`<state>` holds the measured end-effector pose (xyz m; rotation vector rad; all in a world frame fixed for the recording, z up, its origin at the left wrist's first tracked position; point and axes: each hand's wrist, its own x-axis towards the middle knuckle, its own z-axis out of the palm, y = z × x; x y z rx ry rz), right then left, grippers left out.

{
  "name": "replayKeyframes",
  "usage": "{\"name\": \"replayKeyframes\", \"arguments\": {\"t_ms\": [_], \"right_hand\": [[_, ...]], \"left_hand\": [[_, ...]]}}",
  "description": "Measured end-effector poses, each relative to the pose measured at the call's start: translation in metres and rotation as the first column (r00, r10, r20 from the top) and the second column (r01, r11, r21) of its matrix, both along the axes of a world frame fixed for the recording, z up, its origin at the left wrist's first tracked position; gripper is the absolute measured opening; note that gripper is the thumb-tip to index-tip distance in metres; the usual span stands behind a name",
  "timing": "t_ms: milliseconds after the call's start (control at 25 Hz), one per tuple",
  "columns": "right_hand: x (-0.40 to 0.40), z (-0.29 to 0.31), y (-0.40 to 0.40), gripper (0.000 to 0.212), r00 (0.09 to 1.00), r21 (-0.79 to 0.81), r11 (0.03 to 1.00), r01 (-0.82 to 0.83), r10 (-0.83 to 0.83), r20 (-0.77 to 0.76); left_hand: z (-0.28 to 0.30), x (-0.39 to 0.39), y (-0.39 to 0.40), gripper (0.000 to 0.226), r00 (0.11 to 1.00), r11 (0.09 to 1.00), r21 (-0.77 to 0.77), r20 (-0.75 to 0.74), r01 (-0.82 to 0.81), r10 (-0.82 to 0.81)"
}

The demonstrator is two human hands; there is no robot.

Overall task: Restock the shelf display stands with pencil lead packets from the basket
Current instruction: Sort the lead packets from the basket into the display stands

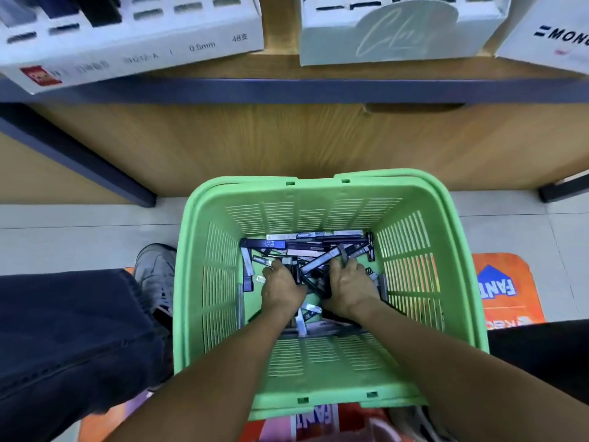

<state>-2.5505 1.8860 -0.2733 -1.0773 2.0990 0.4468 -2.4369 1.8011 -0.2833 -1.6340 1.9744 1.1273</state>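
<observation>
A green plastic basket [223,250] stands on the floor below the shelf, with several dark and silver pencil lead packets [306,245] scattered on its bottom. Both my hands reach down into it. My left hand [282,290] has its fingers curled down into the pile of packets. My right hand [347,288] grips a bunch of dark packets, with a long silver-edged one [320,258] sticking up from between the hands. On the shelf above stand white cardboard display stands: one [127,43] at left with slots and some dark packets, another [398,30] in the middle.
A third white box [548,33] with dark lettering sits at the shelf's right. The wooden shelf front [287,141] is just behind the basket. My left leg in dark trousers and a grey shoe [154,269] are beside the basket; orange printed bags [506,285] lie on the tiled floor.
</observation>
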Motion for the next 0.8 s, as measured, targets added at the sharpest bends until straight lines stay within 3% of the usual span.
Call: {"name": "replayKeyframes", "arguments": {"t_ms": [200,280,360,520,560,640,720,800], "right_hand": [[0.006,-0.007,-0.009,0.065,0.948,-0.079,0.954,0.288,-0.273,0.162],[0.005,-0.009,-0.015,0.044,0.913,-0.115,0.919,0.376,-0.347,0.216],[0.002,-0.011,-0.019,0.038,0.853,-0.117,0.867,0.485,-0.440,0.281],[-0.007,-0.001,-0.020,0.067,0.653,0.028,0.768,0.640,-0.563,0.506],[-0.010,0.000,-0.018,0.063,0.586,0.067,0.746,0.663,-0.572,0.574],[-0.017,0.004,-0.011,0.055,0.367,0.167,0.654,0.737,-0.596,0.714],[-0.027,0.007,-0.005,0.073,0.157,0.302,0.546,0.782,-0.641,0.752],[-0.035,0.008,0.001,0.077,0.100,0.329,0.510,0.795,-0.644,0.758]], "left_hand": [[0.003,-0.012,0.001,0.047,0.983,0.977,0.115,-0.028,-0.178,0.183],[0.006,-0.017,0.004,0.045,0.976,0.959,0.192,-0.033,-0.207,0.217],[0.007,-0.019,0.008,0.049,0.951,0.919,0.278,-0.052,-0.280,0.305],[0.008,-0.014,0.010,0.067,0.800,0.715,0.520,-0.095,-0.468,0.592],[0.009,-0.013,0.010,0.073,0.792,0.705,0.535,-0.103,-0.466,0.602],[0.007,-0.011,0.009,0.074,0.808,0.730,0.523,-0.123,-0.440,0.576],[0.001,-0.010,0.011,0.066,0.808,0.748,0.489,-0.135,-0.449,0.574],[0.001,-0.011,0.013,0.062,0.779,0.735,0.476,-0.149,-0.484,0.610]]}}
